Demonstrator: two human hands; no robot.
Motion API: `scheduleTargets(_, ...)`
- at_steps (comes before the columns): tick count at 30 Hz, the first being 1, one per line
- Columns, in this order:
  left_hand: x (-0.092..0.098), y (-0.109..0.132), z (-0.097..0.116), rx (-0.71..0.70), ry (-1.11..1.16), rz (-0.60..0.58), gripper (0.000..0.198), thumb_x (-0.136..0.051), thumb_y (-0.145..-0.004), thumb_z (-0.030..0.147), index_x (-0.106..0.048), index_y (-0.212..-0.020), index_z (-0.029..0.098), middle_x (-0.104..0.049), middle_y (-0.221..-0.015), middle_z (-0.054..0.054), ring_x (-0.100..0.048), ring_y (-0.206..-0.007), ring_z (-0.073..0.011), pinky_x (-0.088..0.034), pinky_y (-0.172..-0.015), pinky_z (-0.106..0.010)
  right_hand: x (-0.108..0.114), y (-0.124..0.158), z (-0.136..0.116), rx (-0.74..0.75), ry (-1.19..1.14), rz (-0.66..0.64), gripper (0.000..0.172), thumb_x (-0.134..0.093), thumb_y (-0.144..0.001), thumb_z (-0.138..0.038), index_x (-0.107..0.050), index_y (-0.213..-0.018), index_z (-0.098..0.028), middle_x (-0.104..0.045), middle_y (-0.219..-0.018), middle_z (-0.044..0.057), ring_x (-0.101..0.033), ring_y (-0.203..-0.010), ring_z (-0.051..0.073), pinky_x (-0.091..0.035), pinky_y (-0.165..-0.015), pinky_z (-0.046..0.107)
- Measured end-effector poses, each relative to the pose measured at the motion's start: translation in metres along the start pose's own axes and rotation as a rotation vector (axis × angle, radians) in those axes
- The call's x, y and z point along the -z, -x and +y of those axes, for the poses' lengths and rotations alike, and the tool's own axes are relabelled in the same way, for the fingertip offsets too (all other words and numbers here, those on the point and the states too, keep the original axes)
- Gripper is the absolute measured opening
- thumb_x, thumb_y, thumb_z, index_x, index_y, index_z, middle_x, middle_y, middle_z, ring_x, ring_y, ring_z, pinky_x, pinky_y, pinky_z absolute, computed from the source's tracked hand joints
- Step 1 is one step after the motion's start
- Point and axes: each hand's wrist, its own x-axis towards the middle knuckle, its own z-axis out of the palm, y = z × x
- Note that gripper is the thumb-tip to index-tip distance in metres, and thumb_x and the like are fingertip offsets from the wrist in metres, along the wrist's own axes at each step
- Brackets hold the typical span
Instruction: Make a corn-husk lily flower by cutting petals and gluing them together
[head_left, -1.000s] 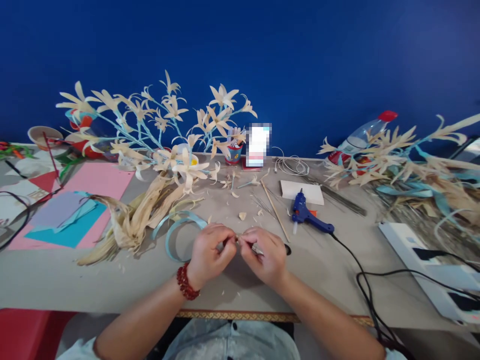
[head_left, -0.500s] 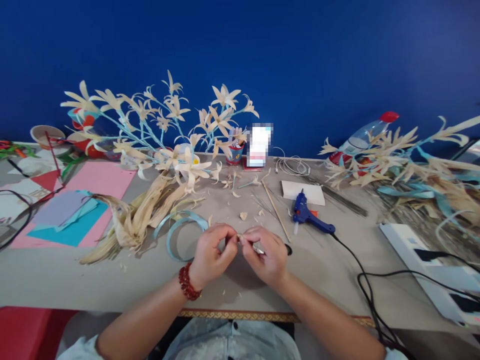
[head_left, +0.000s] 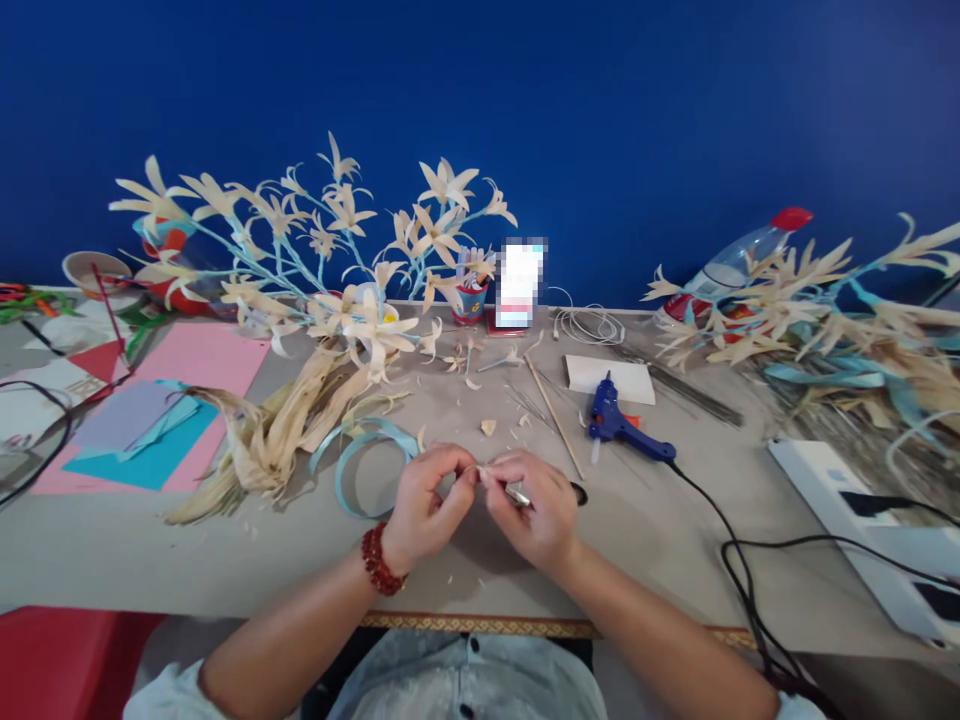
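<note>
My left hand (head_left: pixel 429 505) and my right hand (head_left: pixel 541 508) meet fingertip to fingertip above the front of the table. Both pinch a small pale piece (head_left: pixel 480 470), like a scrap of corn husk, mostly hidden by the fingers. Under the fingers of my right hand shows a shiny metal part, and beyond that hand a black loop (head_left: pixel 580 493); they look like scissors tucked in the palm. Beside my left hand lies a coil of light blue tape (head_left: pixel 341 480). Dried corn husks (head_left: pixel 274 440) lie further left.
Husk flowers on blue stems (head_left: pixel 349 215) stand at the back left, more (head_left: pixel 795 300) at the right. A blue glue gun (head_left: pixel 626 430) rests right of my hands, its cord running to the front edge. A thin stick (head_left: pixel 553 415), a phone (head_left: pixel 517 285) and a power strip (head_left: pixel 840 530) are around.
The hands keep pinching the pale piece at nearly the same spot, with slight finger movement. The whole view has shifted a little.
</note>
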Motion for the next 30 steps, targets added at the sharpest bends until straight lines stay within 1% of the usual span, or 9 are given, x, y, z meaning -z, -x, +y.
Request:
scheduleTargets(5,-0.0013,0.0025,-0.0062,0.008,-0.016,0.051,0.019,-0.046,-0.084,0.017,-0.053,-0.066,0.019,-0.056,-0.064,0.000,-0.053,-0.065,-0.0145,-0.042,-0.064,-0.026,0.0002,0.0007,0.0003,0.021,0.035,-0.029,0.012,-0.057,-0.083,-0.011,-0.060,-0.085,-0.023,-0.068,-0.071,0.003,-0.066,-0.066,0.018,-0.052,-0.061,0.029)
scheduleTargets(8,0.0009,0.0016,-0.0073,0.060,-0.015,0.063,0.020,-0.045,-0.082,0.015,-0.052,-0.064,0.019,-0.055,-0.061,0.000,-0.052,-0.062,-0.0138,-0.040,-0.060,-0.025,0.0039,0.0000,0.0017,0.021,0.050,0.032,0.014,-0.057,-0.083,-0.010,-0.059,-0.086,-0.023,-0.067,-0.073,0.003,-0.065,-0.068,0.018,-0.052,-0.063,0.030)
scheduleTargets(11,0.0040,0.0003,-0.0054,0.082,0.027,0.078,0.021,-0.043,-0.085,0.017,-0.054,-0.068,0.018,-0.055,-0.060,0.000,-0.051,-0.059,-0.0137,-0.040,-0.058,-0.025,0.0054,-0.0008,0.0031,-0.007,0.028,0.094,0.013,-0.057,-0.083,-0.011,-0.057,-0.085,-0.023,-0.066,-0.073,0.003,-0.064,-0.067,0.017,-0.052,-0.063,0.031)
scheduleTargets(15,0.0049,0.0006,-0.0007,-0.057,0.019,0.041,0.009,-0.051,-0.086,0.022,-0.058,-0.082,0.018,-0.060,-0.073,-0.002,-0.056,-0.070,-0.0159,-0.043,-0.068,-0.028,0.0022,-0.0010,0.0029,-0.053,0.001,0.031,0.010,-0.056,-0.085,-0.014,-0.058,-0.083,-0.023,-0.066,-0.072,0.003,-0.064,-0.066,0.017,-0.052,-0.062,0.030)
scheduleTargets(18,0.0043,0.0011,-0.0013,-0.115,-0.073,0.046,0.012,-0.049,-0.088,0.017,-0.057,-0.079,0.019,-0.060,-0.072,-0.002,-0.054,-0.071,-0.0159,-0.042,-0.071,-0.030,0.0008,-0.0020,0.0016,-0.059,-0.035,-0.012,0.009,-0.055,-0.085,-0.014,-0.058,-0.086,-0.022,-0.066,-0.074,0.002,-0.063,-0.065,0.016,-0.052,-0.063,0.029)
scheduleTargets(20,0.0048,0.0010,-0.0036,-0.149,-0.145,0.053,0.014,-0.047,-0.088,0.014,-0.056,-0.078,0.019,-0.061,-0.071,-0.003,-0.054,-0.071,-0.0163,-0.041,-0.071,-0.031,0.0017,-0.0036,0.0008,-0.081,-0.018,-0.066,0.008,-0.056,-0.084,-0.015,-0.058,-0.089,-0.022,-0.066,-0.076,0.003,-0.061,-0.063,0.016,-0.051,-0.062,0.028)
scheduleTargets(22,0.0056,0.0007,-0.0059,-0.201,-0.222,0.050,0.012,-0.049,-0.086,0.013,-0.055,-0.078,0.019,-0.061,-0.071,-0.003,-0.053,-0.070,-0.0168,-0.041,-0.072,-0.032,0.0033,-0.0057,0.0004,-0.099,0.014,-0.122,0.008,-0.057,-0.083,-0.017,-0.058,-0.090,-0.021,-0.066,-0.077,0.003,-0.060,-0.062,0.015,-0.050,-0.061,0.028)
scheduleTargets(27,0.0053,0.0000,-0.0084,-0.309,-0.361,0.030,0.011,-0.051,-0.083,0.013,-0.054,-0.074,0.019,-0.058,-0.065,-0.002,-0.050,-0.064,-0.0166,-0.040,-0.070,-0.033,0.0048,-0.0084,0.0017,-0.079,0.048,-0.203,0.005,-0.055,-0.083,-0.017,-0.058,-0.080,-0.021,-0.064,-0.067,0.001,-0.058,-0.060,0.014,-0.046,-0.059,0.025)
scheduleTargets(30,0.0049,-0.0002,-0.0087,-0.320,-0.376,0.017,0.012,-0.051,-0.083,0.013,-0.054,-0.073,0.019,-0.057,-0.063,-0.001,-0.049,-0.062,-0.0161,-0.040,-0.069,-0.033,0.0056,-0.0084,0.0057,-0.055,0.090,-0.199,0.008,-0.055,-0.082,-0.016,-0.057,-0.075,-0.021,-0.063,-0.064,0.000,-0.057,-0.058,0.014,-0.044,-0.057,0.024)
